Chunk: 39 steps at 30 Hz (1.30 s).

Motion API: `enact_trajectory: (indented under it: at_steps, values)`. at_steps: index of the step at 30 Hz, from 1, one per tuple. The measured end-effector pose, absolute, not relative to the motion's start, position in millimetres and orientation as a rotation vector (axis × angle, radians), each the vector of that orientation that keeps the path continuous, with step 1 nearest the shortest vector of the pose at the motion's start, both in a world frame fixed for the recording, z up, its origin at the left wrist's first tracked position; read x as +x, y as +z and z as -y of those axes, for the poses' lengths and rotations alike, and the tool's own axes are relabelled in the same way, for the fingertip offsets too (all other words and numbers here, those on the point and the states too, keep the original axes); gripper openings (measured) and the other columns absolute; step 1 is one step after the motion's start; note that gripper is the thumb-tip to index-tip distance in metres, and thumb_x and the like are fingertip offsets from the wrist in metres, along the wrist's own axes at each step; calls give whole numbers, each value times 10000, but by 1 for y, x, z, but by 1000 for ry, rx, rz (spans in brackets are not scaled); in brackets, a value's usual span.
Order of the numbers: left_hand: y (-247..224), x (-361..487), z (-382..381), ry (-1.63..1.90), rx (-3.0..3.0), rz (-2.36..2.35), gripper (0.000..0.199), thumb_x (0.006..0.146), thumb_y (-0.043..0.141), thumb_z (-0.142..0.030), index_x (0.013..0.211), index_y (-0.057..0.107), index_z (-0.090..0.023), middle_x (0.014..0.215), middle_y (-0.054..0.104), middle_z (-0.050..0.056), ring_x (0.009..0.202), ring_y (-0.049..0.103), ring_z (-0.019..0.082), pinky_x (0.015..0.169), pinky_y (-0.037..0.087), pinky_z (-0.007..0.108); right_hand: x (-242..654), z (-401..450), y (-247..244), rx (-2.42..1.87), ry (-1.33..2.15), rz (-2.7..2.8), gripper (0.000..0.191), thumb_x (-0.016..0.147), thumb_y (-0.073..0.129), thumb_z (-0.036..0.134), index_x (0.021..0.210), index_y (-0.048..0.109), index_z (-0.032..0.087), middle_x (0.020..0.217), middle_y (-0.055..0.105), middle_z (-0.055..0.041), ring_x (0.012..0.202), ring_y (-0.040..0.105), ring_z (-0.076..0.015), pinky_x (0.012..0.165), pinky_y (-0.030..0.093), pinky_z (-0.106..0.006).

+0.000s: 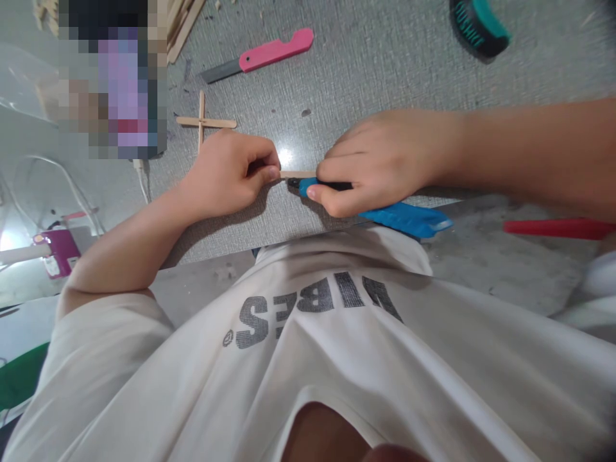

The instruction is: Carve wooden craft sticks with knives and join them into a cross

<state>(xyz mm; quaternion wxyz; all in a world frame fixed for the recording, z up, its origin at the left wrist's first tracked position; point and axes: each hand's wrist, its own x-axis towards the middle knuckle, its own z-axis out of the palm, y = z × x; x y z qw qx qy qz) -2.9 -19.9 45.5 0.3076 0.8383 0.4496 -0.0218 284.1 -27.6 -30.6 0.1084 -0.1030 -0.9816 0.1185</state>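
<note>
My left hand [235, 168] pinches the left end of a thin wooden stick [298, 174] low over the grey table [269, 224]. Closed around a blue tool with a black tip [305, 187], my right hand [373, 163] covers the stick's right end. The tool's tip touches or nearly touches the stick just beside my left fingertips. The tool's blue rear part sticks out below my right palm. Beyond my left hand, two crossed wooden sticks [212, 122] lie on the table, partly hidden by the hand.
A pink-handled blade [276, 52] lies farther back, and a black and teal curved object [481, 29] at the back right. Wooden sticks [185, 29] are piled at the back left beside a blurred-out patch and a white cable [141, 176]. The table's near edge runs close to my shirt.
</note>
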Motion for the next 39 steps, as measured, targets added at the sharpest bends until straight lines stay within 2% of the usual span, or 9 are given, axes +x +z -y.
enact_trajectory:
  at_steps: [4,10,18,24,30,35,39]
  values:
    - [47,-2,20,-63,2201,-1195,196,954,636,-339,881,790,-243,740,707,39,803,619,229,833,463,385,287,33,-21,-312,366,2891,779,1246,106,522,958,736,166,940,792,26,1222,756,-147,993,670,-251]
    - [50,0,21,-70,2190,-1178,162,958,666,-319,870,756,-216,702,672,26,769,529,188,826,446,364,286,32,-25,-318,486,2853,758,1246,122,533,982,719,148,1008,803,0,1239,755,-164,990,680,-254]
    - [50,-1,21,-81,2164,-1210,191,971,646,-344,861,754,-232,703,663,31,801,575,213,838,448,388,294,21,-53,-303,569,2821,802,1231,117,587,925,720,157,1057,824,-4,1300,741,-170,1021,666,-241]
    - [48,-4,20,-64,2170,-1174,195,974,677,-383,884,765,-234,682,668,17,808,555,203,840,441,378,288,26,-36,-354,553,2863,780,1240,124,566,925,703,148,1041,820,-14,1289,751,-175,1029,665,-251]
    - [50,-2,19,-99,2172,-1172,207,986,666,-404,931,779,-238,756,712,30,829,574,215,866,453,407,290,32,-20,-332,526,2865,744,1246,126,541,953,695,160,1042,811,4,1281,749,-158,1043,669,-258]
    - [50,-2,19,-63,2183,-1150,166,962,671,-310,850,742,-211,735,683,34,758,547,179,799,431,396,293,33,-22,-339,622,2852,744,1242,123,553,960,689,161,1064,812,1,1299,735,-158,1039,661,-250]
    - [46,-6,18,-12,2175,-1129,232,985,672,-394,866,749,-210,686,660,21,748,560,187,770,457,370,294,25,-37,-374,764,2870,746,1231,153,611,953,679,162,1131,814,-13,1339,725,-177,1021,661,-244]
